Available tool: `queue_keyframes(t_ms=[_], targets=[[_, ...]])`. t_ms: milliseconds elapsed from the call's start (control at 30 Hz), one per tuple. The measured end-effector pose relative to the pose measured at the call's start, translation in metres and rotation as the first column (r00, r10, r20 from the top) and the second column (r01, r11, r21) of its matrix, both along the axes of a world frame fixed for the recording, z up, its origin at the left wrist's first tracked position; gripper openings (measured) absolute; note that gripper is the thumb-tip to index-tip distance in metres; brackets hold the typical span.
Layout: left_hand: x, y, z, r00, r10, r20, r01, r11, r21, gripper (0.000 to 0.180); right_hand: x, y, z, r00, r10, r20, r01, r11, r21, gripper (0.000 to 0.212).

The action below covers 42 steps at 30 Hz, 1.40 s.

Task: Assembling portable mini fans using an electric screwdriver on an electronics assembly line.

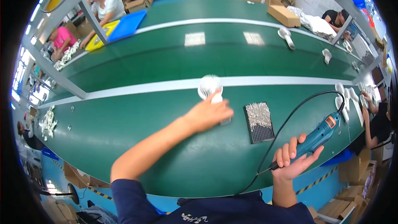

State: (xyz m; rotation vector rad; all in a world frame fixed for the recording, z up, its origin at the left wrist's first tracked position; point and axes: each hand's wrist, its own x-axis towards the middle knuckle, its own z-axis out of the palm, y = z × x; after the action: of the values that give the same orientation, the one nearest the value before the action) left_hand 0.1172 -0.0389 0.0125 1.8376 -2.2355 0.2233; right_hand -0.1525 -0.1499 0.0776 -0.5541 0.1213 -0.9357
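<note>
My left hand (209,113) is closed around the handle of a small white handheld fan (209,86). The fan's round ribbed head points away from me, near the white strip along the table's far side. My right hand (293,157) grips a blue-green electric screwdriver (318,136), its fingers wrapped around the body and its bit end pointing down to the left. A black cable (296,110) loops from the tool's far end. Between my hands a black tray (263,135) stands on the green table, with many small silvery screws (259,115) upright in it.
Several white fan parts (340,89) lie at the table's right end beside a co-worker. White pieces (49,122) are heaped at the left end. Beyond the white strip runs a green conveyor belt (166,54) carrying another white fan (286,38). Other people sit around it.
</note>
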Motion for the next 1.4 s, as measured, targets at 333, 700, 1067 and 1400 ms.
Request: queue_keyframes(t_ms=[333,700,1067,1400], targets=[[-0.068,0.020,0.058,0.554,-0.184,-0.812,-0.019,0.972,-0.234,0.042,0.039,-0.002,0.010,0.991,-0.072,0.115,0.076,0.996,-0.037,0.062],[-0.117,0.061,-0.002,0.247,-0.095,-0.964,-0.076,0.990,-0.117,0.026,0.075,0.034,-0.019,0.994,-0.099,-0.054,0.084,0.971,-0.224,0.054],[-0.116,0.067,-0.019,-0.028,-0.051,-0.998,-0.117,0.992,-0.047,0.020,0.084,0.017,-0.037,0.979,0.071,-0.191,-0.115,0.967,-0.229,0.074],[-0.119,0.064,-0.034,-0.175,0.038,-0.984,-0.174,0.982,0.069,0.015,0.077,0.012,-0.039,0.974,0.048,-0.220,-0.093,0.976,-0.197,0.076]])
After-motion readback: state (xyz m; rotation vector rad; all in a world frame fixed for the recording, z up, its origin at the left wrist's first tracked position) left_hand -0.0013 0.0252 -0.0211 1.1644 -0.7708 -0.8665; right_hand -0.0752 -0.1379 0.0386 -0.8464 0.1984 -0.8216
